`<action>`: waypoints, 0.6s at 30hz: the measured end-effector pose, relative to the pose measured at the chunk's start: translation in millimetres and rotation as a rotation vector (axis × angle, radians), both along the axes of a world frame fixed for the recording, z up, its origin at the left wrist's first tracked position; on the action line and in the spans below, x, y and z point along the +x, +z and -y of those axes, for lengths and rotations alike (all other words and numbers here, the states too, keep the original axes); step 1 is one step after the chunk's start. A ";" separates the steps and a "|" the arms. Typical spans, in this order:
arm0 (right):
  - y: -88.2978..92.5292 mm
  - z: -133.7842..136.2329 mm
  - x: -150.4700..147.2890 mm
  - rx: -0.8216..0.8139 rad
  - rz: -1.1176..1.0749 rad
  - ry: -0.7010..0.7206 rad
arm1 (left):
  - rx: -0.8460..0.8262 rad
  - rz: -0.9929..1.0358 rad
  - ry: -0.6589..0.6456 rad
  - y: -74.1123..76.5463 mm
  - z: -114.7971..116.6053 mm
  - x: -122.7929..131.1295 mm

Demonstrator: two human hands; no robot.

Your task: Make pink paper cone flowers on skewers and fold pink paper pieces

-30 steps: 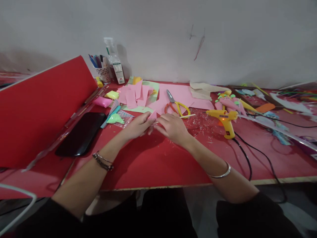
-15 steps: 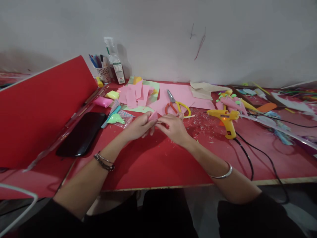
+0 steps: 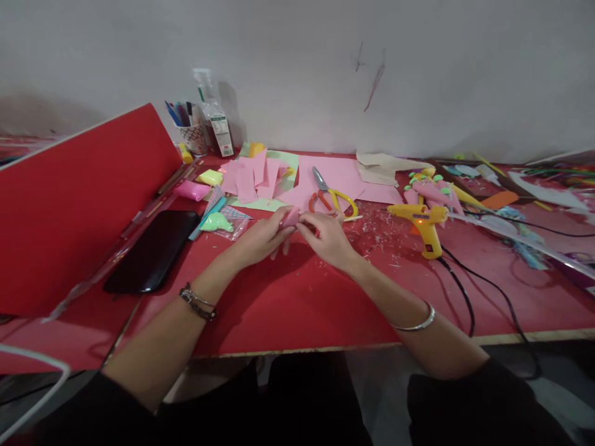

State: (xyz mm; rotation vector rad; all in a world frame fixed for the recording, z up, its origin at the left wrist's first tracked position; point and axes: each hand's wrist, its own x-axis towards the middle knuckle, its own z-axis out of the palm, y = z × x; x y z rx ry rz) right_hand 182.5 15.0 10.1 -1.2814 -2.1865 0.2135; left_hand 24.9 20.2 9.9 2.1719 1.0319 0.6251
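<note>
My left hand (image 3: 267, 236) is closed around a small folded or rolled piece of pink paper (image 3: 291, 217), whose pointed tip sticks up from the fingers. The thumb and fingertips of my right hand (image 3: 329, 240) pinch at the paper's right side, and the fingers partly hide it. Just beyond that hand lie scissors (image 3: 320, 179) with one orange and one yellow handle loop. A thin pale stick (image 3: 353, 218) shows beside the right fingers; whether the hand holds it I cannot tell.
Cut pink paper pieces (image 3: 246, 179) lie behind my hands. A yellow glue gun (image 3: 421, 217), its light on, stands right with a trailing black cord. On the left are a black phone (image 3: 153, 251), bags of coloured clay (image 3: 192, 190) and a raised red board (image 3: 83, 210).
My right fingertips have shifted slightly at the paper, which has turned a little in the left hand. The things on the table stay where they were.
</note>
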 end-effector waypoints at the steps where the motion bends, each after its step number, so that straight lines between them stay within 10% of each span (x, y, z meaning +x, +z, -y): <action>1: -0.6 -0.1 0.4 0.013 0.007 -0.003 | -0.004 -0.004 0.001 0.2 -0.2 -0.1; 18: 0.2 1.6 -0.9 -0.040 -0.019 0.015 | 0.023 -0.171 0.070 0.7 -5.5 -5.7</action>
